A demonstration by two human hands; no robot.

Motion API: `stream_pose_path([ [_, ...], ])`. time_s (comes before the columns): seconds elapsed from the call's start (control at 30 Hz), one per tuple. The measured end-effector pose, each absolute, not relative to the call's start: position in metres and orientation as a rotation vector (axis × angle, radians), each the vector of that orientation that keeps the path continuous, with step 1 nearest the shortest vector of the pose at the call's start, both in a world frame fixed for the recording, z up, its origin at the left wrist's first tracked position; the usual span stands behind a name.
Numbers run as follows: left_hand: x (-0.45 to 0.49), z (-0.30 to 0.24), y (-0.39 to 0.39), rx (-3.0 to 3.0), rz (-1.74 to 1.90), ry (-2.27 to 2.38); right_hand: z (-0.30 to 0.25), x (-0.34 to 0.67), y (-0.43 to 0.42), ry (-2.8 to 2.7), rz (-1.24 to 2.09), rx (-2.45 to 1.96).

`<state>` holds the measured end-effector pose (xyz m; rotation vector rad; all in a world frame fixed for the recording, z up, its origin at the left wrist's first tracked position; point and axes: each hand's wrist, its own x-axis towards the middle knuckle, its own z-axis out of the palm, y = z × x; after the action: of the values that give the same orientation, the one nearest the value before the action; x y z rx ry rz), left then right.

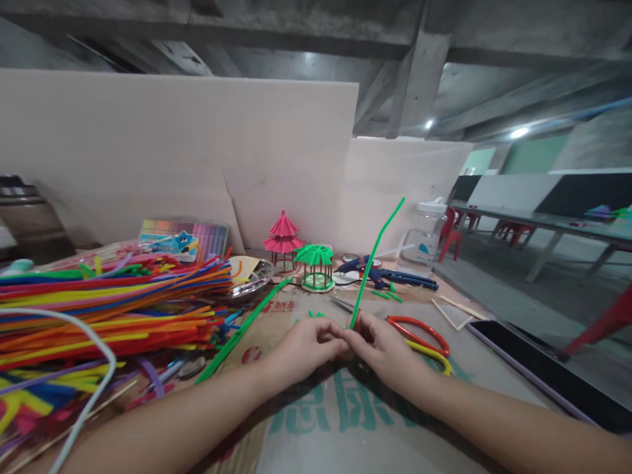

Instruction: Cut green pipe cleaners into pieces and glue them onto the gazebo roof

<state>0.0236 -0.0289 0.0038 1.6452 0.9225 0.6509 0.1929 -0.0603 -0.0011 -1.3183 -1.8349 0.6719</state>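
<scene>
Two bare hands meet over a cardboard-topped table, seen from my remote post through the head camera. The right hand (388, 345) pinches a green pipe cleaner (378, 253) near its lower end, and the stem rises from the fingers with a slight bend. The left hand (311, 349) curls in from the other side, its thumb and forefinger drawn narrow beside the stem's base; I cannot tell whether they grip it. Behind, a clear plastic case (195, 236) holds a row of colored markers, graded from yellow to violet. A shiny dish (265, 274) near the stacked pipe cleaners (123, 283) holds a pale yellow piece. At right rear stands a transparent jar (422, 247) under a white lid; its contents, if any, I cannot make out. A pink pagoda model (283, 237) and a green-roofed pavilion (315, 257) stand between dish and jar. Scissors (428, 336) with red and yellow handles lie just beside the right hand.
</scene>
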Motion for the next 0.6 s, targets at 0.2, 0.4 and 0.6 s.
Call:
stream_pose_path([
  [0.2, 0.0221, 0.003, -0.0255, 1.626, 0.605, 0.814, -0.0048, 0.1949, -0.0573, -1.772, 0.718, -1.296],
  [0.4, 0.0216, 0.0014, -0.0254, 1.699, 0.612, 0.907, 0.0007, 0.1925, -0.0599, -1.811, 0.704, -1.299],
  [0.6, 0.0245, 0.0075, -0.0304, 1.679, 0.637, 0.872, 0.0022, 0.1915, -0.0602, -1.799, 0.677, -1.294],
])
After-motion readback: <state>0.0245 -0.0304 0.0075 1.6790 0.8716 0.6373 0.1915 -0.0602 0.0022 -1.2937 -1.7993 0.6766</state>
